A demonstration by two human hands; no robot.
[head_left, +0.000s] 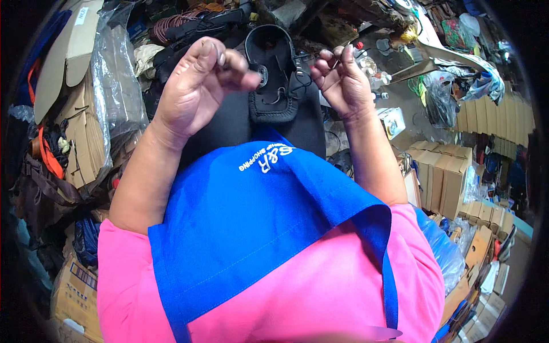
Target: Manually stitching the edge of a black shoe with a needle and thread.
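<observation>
A black, pouch-like piece (274,110) with a rounded outline and a thick stitched edge rests on my lap between my hands. Inside its near end lies a thin curved strand or wire. My left hand (197,83) is raised to the left of it, thumb pressed to curled fingers; the fingertips are partly blurred, and whatever they pinch cannot be made out. To the right, my right hand (347,86) is held up with thumb and forefinger pinched together. A thin sliver shows by those fingertips, too small to name. Neither palm touches the black piece.
A blue apron (229,211) covers my front. Flat cardboard (80,137) and clear plastic sheeting (117,74) stand at left. On the right are stacked brown boxes (440,171), a plastic bag (440,103) and small bottles (377,80). Coiled reddish cord (171,26) lies at the far left.
</observation>
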